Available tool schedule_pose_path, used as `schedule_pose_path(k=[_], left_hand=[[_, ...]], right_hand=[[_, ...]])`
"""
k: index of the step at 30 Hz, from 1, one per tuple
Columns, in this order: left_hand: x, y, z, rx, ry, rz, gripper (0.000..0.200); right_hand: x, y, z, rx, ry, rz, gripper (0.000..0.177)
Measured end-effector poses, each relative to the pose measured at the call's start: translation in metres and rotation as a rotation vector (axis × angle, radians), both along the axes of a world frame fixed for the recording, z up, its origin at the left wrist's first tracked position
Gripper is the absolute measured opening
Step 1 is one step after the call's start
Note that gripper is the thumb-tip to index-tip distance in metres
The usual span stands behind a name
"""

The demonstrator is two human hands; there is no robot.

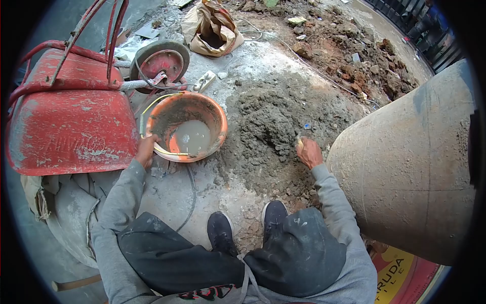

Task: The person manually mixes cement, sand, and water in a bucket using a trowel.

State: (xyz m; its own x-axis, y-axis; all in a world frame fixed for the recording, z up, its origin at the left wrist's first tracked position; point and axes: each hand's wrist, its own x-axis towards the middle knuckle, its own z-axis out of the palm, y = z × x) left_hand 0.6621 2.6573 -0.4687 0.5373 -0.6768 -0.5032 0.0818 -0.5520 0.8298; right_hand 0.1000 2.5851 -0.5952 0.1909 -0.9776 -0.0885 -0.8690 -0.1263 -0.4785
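An orange bucket (pixel 218 109) with greyish water inside stands on the ground left of the middle. My left hand (pixel 146 151) is closed on its near left rim, beside the wire handle (pixel 143 119) with its yellow grip. A heap of wet grey mortar (pixel 266 119) is spread on the ground right of the bucket. My right hand (pixel 310 152) is closed low at the heap's right edge. A small pale yellowish bit shows at its fingers, but what it holds is hidden. A small blue scrap (pixel 307 126) lies on the mortar just beyond that hand.
An overturned red wheelbarrow (pixel 76 131) with its wheel (pixel 161 66) lies at left. An open paper sack (pixel 215 38) stands behind the bucket. Rubble and soil (pixel 349 55) fill the back right. A large concrete cylinder (pixel 405 162) stands close on the right. A cable (pixel 192 197) runs near my feet.
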Motion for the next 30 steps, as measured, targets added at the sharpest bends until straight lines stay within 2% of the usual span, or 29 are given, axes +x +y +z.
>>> schedule_pose_path(k=[2, 3, 6, 7, 9, 10, 12, 13, 14, 15, 16, 17, 19, 21, 22, 23, 24, 27, 29, 30], left_hand=[[-0.009, -0.004, 0.006, -0.019, 0.002, -0.005, 0.01], [-0.01, -0.004, 0.009, -0.044, 0.0, 0.001, 0.01], [-0.002, -0.003, 0.004, -0.023, -0.042, -0.032, 0.012], [-0.003, -0.003, 0.004, -0.023, -0.043, -0.031, 0.012], [-0.01, -0.006, 0.007, -0.05, 0.018, 0.016, 0.013], [-0.01, -0.006, 0.006, -0.068, 0.02, 0.018, 0.013], [0.001, -0.004, -0.003, -0.01, -0.09, -0.045, 0.014], [0.016, -0.005, -0.021, -0.013, -0.187, -0.064, 0.027], [0.006, -0.007, -0.013, -0.017, -0.217, -0.027, 0.032], [0.016, -0.007, -0.028, 0.002, -0.245, -0.019, 0.034], [0.005, -0.004, -0.011, 0.016, -0.235, -0.017, 0.035], [-0.007, 0.0, 0.006, 0.045, -0.223, -0.021, 0.035], [-0.004, 0.002, 0.002, 0.016, -0.231, -0.011, 0.034], [0.003, 0.0, -0.005, 0.01, -0.231, -0.022, 0.033], [0.01, -0.002, -0.011, 0.011, -0.195, -0.015, 0.033], [0.013, -0.006, -0.015, 0.006, -0.159, -0.006, 0.032], [0.012, -0.008, -0.013, -0.014, -0.163, -0.01, 0.031], [0.002, -0.01, -0.002, -0.049, -0.17, -0.006, 0.022], [-0.009, -0.004, 0.008, -0.034, -0.184, 0.001, 0.025], [-0.011, -0.004, 0.011, -0.028, -0.196, 0.007, 0.028]], right_hand=[[0.01, 0.028, 0.02, -0.158, 0.133, -0.032, 0.038], [0.014, 0.035, 0.031, -0.154, 0.129, -0.03, 0.038], [0.029, 0.04, 0.058, -0.297, -0.098, -0.084, 0.037], [0.032, 0.031, 0.066, -0.297, -0.099, -0.082, 0.037], [0.034, 0.013, 0.084, 0.117, -0.384, -0.084, 0.034], [0.034, 0.006, 0.092, 0.429, -0.461, -0.161, 0.037], [0.018, 0.0, 0.06, 0.585, -0.3, -0.111, 0.04], [0.003, 0.002, 0.032, 0.385, -0.246, -0.04, 0.045], [-0.013, 0.006, 0.01, 0.223, -0.1, 0.002, 0.045], [-0.022, 0.019, 0.011, 0.207, -0.078, -0.064, 0.043], [-0.021, 0.041, 0.033, 0.127, -0.143, -0.139, 0.041], [-0.03, 0.055, 0.023, 0.108, -0.095, -0.247, 0.041], [-0.038, 0.074, 0.01, 0.087, -0.066, -0.395, 0.04], [-0.041, 0.074, -0.043, 0.068, -0.023, -0.264, 0.038], [-0.015, 0.067, -0.012, 0.393, -0.298, -0.438, 0.037], [0.002, 0.06, 0.0, 0.534, -0.4, -0.483, 0.036], [0.007, 0.053, -0.011, 0.541, -0.455, -0.465, 0.035], [0.02, 0.048, 0.015, 0.446, -0.47, -0.421, 0.035], [0.021, 0.053, 0.02, 0.355, -0.396, -0.366, 0.036], [0.022, 0.058, 0.023, 0.109, -0.305, -0.269, 0.038]])
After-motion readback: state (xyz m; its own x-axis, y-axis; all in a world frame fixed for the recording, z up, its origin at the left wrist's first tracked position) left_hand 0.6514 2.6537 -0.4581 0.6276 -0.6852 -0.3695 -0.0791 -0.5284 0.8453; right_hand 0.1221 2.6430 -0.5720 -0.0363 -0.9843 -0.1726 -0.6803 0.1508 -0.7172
